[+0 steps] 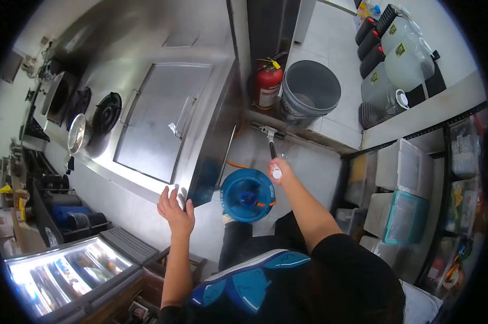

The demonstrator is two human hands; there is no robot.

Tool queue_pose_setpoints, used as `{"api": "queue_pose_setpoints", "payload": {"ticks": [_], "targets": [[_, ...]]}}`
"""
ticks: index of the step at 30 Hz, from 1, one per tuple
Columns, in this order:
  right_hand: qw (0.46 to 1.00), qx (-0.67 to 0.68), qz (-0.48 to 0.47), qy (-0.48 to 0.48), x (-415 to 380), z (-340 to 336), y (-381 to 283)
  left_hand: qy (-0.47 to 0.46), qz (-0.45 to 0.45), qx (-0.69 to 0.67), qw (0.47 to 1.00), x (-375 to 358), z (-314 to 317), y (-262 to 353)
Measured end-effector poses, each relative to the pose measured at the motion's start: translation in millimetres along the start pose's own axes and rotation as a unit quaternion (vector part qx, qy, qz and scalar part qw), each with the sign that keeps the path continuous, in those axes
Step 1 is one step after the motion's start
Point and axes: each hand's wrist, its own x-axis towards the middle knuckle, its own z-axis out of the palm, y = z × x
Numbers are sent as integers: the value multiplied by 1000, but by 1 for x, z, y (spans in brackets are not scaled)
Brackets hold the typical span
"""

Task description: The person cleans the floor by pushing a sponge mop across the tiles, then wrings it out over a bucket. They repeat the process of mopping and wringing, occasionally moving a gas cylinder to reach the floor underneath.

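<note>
My right hand (pixel 279 171) is wrapped around the handle of a T-shaped squeegee (pixel 272 141) with a dark grip and a white end. Its crosspiece reaches the floor beside the raised ledge; whether it has a blade or bristles I cannot make out. My left hand (pixel 176 212) lies with fingers apart at the corner of the stainless steel counter (pixel 192 173). Between my arms, near my feet, stands a blue gas cylinder (pixel 232 202) with an orange hose at its top.
Beyond the ledge (pixel 330 141) are a red fire extinguisher (pixel 267 86) and a grey bucket (pixel 308 89). Shelves with plastic boxes (pixel 408 216) line the right. A lit glass display case (pixel 71 270) stands at lower left, and a burner (pixel 108 113) sits on the counter.
</note>
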Motion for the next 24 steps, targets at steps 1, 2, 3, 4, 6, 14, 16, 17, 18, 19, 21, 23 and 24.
{"api": "queue_pose_setpoints", "payload": {"ticks": [1,2,3,4,6,14,16,17,18,19,21,23,24], "targets": [[1000,-11,4,19,-16,-5,0,-6,-7,0,1000,0,2,3],[999,-22,8,37,-26,-10,0,-11,-14,0,1000,0,3,7],[998,-34,-5,47,-29,-19,1,-18,-20,3,1000,1,5,10],[997,-44,-18,57,-27,-29,3,-18,-21,8,1000,2,7,12],[995,-64,-41,70,-23,-31,3,-21,-22,20,999,5,12,15],[993,-75,-73,54,-13,-42,2,-47,-29,120,991,10,29,16],[988,-103,-63,92,-53,-48,-5,-43,-21,124,991,10,30,16],[985,-119,-57,112,-69,-53,-6,-46,-22,122,991,12,28,20],[981,-129,-52,136,-72,-64,-6,-40,-21,125,991,11,29,21],[977,-138,-49,157,-70,-76,-7,-31,-18,128,991,10,30,21],[971,-152,-53,175,-62,-88,-11,-23,-17,143,989,12,30,24],[970,-159,-59,173,-61,-97,-9,-15,-14,148,989,11,28,24],[972,-155,-61,163,-65,-102,-12,-11,-13,146,989,11,29,26]]}}
